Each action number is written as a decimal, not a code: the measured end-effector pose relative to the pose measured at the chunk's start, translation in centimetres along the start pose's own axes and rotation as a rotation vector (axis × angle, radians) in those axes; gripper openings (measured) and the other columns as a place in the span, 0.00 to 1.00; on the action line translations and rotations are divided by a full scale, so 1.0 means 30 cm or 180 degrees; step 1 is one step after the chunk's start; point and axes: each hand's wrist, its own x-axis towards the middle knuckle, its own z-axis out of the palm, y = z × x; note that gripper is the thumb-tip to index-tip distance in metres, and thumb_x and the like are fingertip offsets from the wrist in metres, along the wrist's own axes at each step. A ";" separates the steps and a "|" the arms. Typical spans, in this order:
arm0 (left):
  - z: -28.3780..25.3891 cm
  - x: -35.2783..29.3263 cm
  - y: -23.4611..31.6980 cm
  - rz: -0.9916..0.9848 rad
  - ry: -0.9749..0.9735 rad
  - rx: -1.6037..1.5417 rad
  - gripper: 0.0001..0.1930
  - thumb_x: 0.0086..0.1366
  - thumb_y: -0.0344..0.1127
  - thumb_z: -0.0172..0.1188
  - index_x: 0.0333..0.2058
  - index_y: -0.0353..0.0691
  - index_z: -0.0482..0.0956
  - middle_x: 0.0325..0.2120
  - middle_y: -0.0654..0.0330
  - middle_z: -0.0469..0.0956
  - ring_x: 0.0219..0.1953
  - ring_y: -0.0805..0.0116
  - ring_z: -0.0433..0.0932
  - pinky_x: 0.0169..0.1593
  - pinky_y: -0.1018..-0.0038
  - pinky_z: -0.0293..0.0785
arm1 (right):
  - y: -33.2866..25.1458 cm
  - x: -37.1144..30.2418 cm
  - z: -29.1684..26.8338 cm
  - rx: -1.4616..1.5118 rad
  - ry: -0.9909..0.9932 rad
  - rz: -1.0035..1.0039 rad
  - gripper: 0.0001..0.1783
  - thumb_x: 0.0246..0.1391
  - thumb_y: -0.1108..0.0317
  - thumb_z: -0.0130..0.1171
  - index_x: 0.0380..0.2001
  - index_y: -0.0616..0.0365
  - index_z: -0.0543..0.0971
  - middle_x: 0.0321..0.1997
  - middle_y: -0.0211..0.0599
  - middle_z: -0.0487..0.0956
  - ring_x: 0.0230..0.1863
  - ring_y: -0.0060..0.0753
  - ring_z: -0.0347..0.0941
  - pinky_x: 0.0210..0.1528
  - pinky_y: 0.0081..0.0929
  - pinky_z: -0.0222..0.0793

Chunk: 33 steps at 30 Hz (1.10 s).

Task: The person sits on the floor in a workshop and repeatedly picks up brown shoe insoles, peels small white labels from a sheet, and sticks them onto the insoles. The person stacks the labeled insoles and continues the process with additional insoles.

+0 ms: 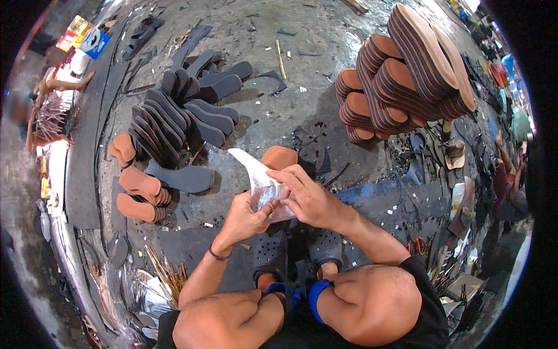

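Between my hands, in front of my knees, is a thin white sheet (251, 166) with small print on its lower part; it looks like a strip of labels, curled toward its upper left end. My left hand (243, 220) pinches its lower part between thumb and fingers. My right hand (311, 198) has its fingertips closed on the sheet's right edge. Just beyond the hands shows a brown sole (279, 157), partly hidden by my right hand. I cannot tell whether anything else lies under the sheet.
Dark soles (160, 125) lie in leaning rows at left, with brown-topped soles (139, 185) nearer me. Tall stacks of brown soles (401, 87) stand at far right. Scraps litter the grey floor (244, 35). Bundled sticks (165, 270) lie at near left. Another person (511, 189) sits at the right edge.
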 end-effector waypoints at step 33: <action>-0.021 0.257 -0.452 -0.0284 0.0339 0.0969 0.53 0.49 0.62 0.72 0.59 0.25 0.61 0.49 0.41 0.74 0.56 0.48 0.73 0.58 0.60 0.71 | 0.214 -0.208 -0.157 0.1539 0.2296 0.1231 0.33 0.50 0.83 0.62 0.59 0.61 0.62 0.61 0.39 0.60 0.52 0.31 0.70 0.50 0.27 0.75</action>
